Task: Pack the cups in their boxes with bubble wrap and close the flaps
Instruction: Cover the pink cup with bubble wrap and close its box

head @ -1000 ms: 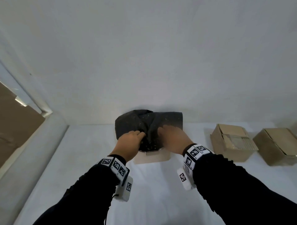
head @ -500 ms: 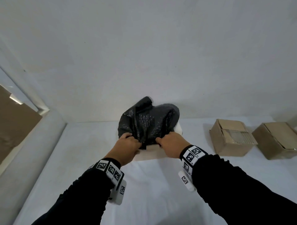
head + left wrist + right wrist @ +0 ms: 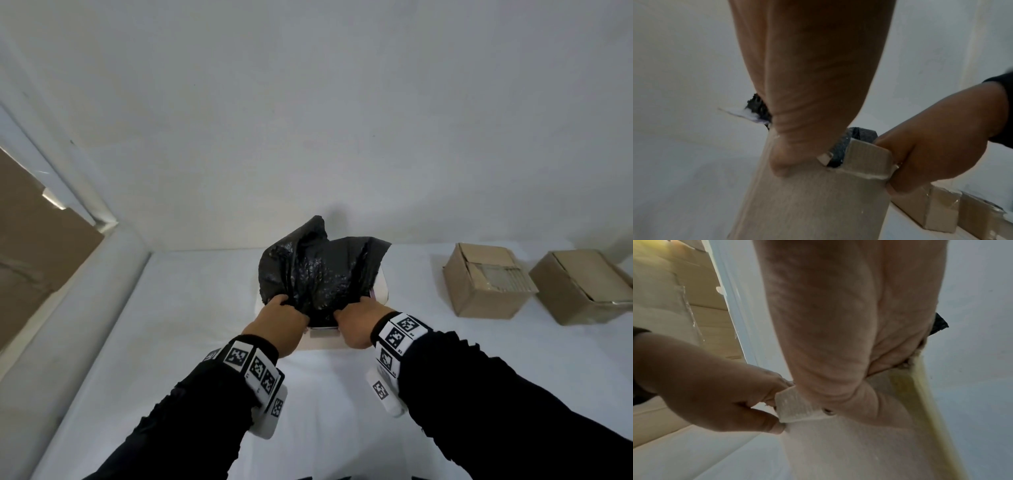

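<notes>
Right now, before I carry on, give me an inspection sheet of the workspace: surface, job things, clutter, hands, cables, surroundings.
Surface: white table, bare around the work.
Job's things: black bubble wrap bulging out of the open pale box; no cup visible. Two brown boxes, near and far, stand apart at the right, flaps down.
Clutter: nothing seen.
Hands: left hand and right hand both grip the wrap's lower edge at the box mouth.
Cables: nothing seen.
Surroundings: plain white wall behind; brown cardboard at the left.
</notes>
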Demonstrator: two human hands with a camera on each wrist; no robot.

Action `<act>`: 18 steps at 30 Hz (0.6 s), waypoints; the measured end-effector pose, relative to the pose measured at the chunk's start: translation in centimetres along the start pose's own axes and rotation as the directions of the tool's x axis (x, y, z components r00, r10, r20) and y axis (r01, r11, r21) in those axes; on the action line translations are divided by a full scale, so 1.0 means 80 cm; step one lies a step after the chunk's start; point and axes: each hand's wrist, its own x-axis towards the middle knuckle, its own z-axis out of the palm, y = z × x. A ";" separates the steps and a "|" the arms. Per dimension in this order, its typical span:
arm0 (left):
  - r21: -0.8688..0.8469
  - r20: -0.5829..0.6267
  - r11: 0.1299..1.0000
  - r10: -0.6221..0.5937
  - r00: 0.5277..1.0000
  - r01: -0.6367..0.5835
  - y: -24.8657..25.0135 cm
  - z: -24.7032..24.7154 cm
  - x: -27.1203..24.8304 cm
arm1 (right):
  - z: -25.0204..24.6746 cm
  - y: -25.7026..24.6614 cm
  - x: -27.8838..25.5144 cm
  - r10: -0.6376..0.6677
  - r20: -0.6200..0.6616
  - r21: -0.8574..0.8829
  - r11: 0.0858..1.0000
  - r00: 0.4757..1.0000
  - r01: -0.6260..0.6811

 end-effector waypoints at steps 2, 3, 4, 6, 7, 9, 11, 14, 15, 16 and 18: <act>-0.001 -0.002 1.000 -0.004 1.000 0.004 0.004 0.006 -0.002 | 0.008 0.000 -0.007 -0.015 -0.090 -0.077 0.997 0.996 0.008; 0.008 -0.058 1.000 -0.020 0.998 0.021 0.005 0.009 -0.005 | 0.013 0.001 -0.011 -0.027 -0.171 -0.129 0.992 0.985 0.004; 0.010 -0.157 0.999 -0.042 0.987 0.044 0.007 0.011 -0.010 | 0.019 0.002 -0.014 -0.046 -0.263 -0.188 0.982 0.964 -0.004; 0.022 -0.324 0.996 -0.075 0.943 0.087 0.007 0.022 -0.015 | 0.029 0.006 -0.018 -0.058 -0.371 -0.275 0.960 0.927 -0.050; 0.017 -0.392 0.995 -0.080 0.917 0.094 0.007 0.032 -0.015 | 0.033 0.007 -0.019 -0.059 -0.386 -0.281 0.958 0.921 -0.057; -0.042 -0.412 0.996 -0.089 0.907 0.079 0.012 0.052 -0.018 | 0.036 0.007 -0.021 -0.049 -0.340 -0.245 0.969 0.939 -0.037; -0.095 -0.378 0.993 -0.101 0.920 0.070 0.015 0.059 -0.020 | 0.025 0.003 -0.023 -0.035 -0.292 -0.217 0.976 0.956 -0.031; -0.158 -0.402 0.987 -0.095 0.911 0.034 0.010 0.045 -0.023 | 0.005 0.000 -0.025 -0.054 -0.250 -0.104 0.994 0.967 0.028; -0.223 -0.413 0.975 -0.114 0.904 0.021 0.004 0.037 -0.024 | 0.000 0.005 -0.026 -0.054 -0.246 0.043 0.997 0.968 0.067; -0.313 -0.438 0.950 -0.147 0.887 0.002 -0.004 0.028 -0.025 | -0.003 0.012 -0.026 -0.038 -0.278 0.231 0.967 0.960 0.105; -0.450 -0.571 0.892 -0.252 0.781 -0.040 -0.021 0.017 -0.024 | -0.006 0.030 -0.025 0.107 -0.469 0.550 0.812 0.876 0.195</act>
